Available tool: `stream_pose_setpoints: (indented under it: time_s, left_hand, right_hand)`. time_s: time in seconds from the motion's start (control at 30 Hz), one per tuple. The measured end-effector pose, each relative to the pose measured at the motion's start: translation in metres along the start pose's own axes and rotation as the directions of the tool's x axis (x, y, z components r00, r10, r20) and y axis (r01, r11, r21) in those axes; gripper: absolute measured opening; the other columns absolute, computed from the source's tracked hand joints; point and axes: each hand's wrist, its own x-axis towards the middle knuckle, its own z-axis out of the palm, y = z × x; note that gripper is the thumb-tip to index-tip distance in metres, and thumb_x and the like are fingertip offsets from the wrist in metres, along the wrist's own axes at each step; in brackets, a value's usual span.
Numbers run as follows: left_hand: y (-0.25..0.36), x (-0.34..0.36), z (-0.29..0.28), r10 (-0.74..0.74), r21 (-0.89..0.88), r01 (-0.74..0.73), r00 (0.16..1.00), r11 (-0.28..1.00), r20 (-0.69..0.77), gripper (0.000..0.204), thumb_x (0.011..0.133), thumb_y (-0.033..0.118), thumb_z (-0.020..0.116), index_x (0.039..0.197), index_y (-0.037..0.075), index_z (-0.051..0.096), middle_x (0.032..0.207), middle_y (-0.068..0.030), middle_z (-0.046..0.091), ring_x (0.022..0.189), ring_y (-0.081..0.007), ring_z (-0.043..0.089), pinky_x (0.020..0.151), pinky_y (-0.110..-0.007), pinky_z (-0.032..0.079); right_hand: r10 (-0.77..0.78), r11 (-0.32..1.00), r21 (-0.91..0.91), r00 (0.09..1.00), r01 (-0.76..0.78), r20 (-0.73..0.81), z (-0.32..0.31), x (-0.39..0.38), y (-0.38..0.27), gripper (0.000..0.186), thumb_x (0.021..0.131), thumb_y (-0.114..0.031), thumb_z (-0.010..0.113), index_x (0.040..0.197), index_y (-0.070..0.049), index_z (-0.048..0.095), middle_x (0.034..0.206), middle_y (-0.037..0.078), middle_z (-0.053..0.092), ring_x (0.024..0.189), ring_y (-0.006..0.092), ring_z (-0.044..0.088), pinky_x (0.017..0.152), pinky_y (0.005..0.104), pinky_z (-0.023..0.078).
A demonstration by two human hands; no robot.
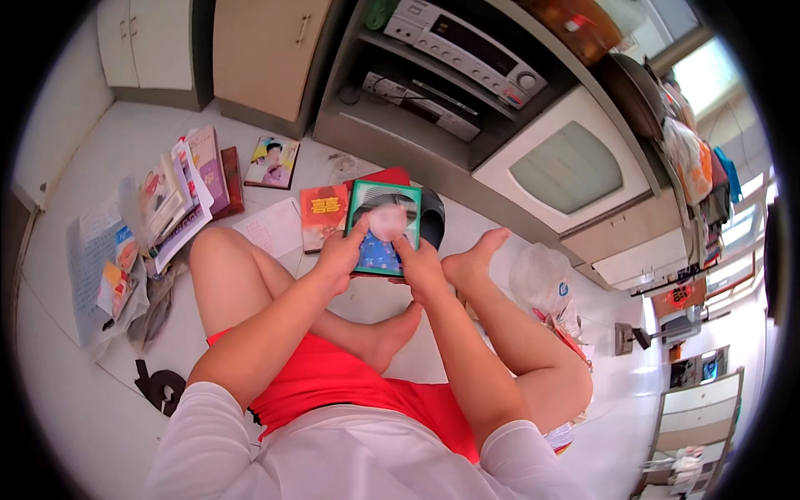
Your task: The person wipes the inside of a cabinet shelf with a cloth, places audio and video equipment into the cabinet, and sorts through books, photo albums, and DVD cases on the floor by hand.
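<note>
My left hand [342,257] and my right hand [421,267] grip a green-edged picture frame [385,227] by its lower left and right sides. Both thumbs press on its front, where a picture of a person on a blue patterned ground shows. My fingers behind it are hidden. Just left of the frame, a red booklet [322,218] with yellow characters lies on the floor. Another red item [390,175] peeks out beyond the frame's top edge. A dark, rounded object [432,218], partly covered, sits at its right.
Books and papers [179,187] are heaped at the left, near a small photo [272,162] and a printed sheet [271,227]. A black strap coil [160,388] lies by my left arm. Ahead stands a cabinet [400,150] with a silver receiver [467,50]. A clear plastic bag [540,277] rests at right.
</note>
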Motion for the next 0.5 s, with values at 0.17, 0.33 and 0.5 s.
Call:
stream_pose_setpoints:
  time_s: [0.17, 0.33, 0.5]
  left_hand:
    - [0.004, 0.031, 0.0, -0.012, 0.021, 0.01, 0.996, 1.0, 0.09, 0.049, 0.1, 0.037, 0.068, 0.119, -0.007, 0.064, 0.104, -0.0112, 0.072, 0.086, -0.016, 0.069, 0.076, -0.032, 0.057]
    - [0.005, 0.08, -0.01, -0.01, 0.019, 0.008, 0.996, 1.0, 0.089, 0.048, 0.098, 0.036, 0.07, 0.119, -0.006, 0.063, 0.104, -0.0125, 0.071, 0.087, -0.016, 0.068, 0.075, -0.033, 0.055]
    - [0.037, 0.108, 0.003, -0.087, 0.145, 0.069, 0.989, 0.987, 0.123, 0.049, 0.1, 0.04, 0.065, 0.125, -0.001, 0.06, 0.106, -0.0117, 0.071, 0.091, -0.0178, 0.069, 0.081, -0.035, 0.055]
  right_hand:
    - [-0.032, 0.992, 0.124, 0.999, 0.034, -0.016, 0.002, 0.026, 0.006, 0.054, 0.095, -0.048, 0.07, 0.127, -0.007, 0.057, 0.101, 0.003, 0.068, 0.079, 0.0136, 0.068, 0.059, 0.0323, 0.058]
    - [0.082, 0.971, 0.227, 0.997, -0.076, -0.017, 0.017, 0.056, -0.011, 0.043, 0.097, -0.045, 0.068, 0.122, -0.011, 0.057, 0.104, 0.0, 0.068, 0.087, 0.0133, 0.067, 0.065, 0.0334, 0.056]
    - [0.015, 0.965, 0.263, 1.0, -0.009, -0.023, 0.006, 0.11, -0.008, 0.038, 0.099, -0.038, 0.069, 0.122, -0.01, 0.058, 0.101, 0.001, 0.069, 0.082, 0.014, 0.068, 0.06, 0.0328, 0.056]
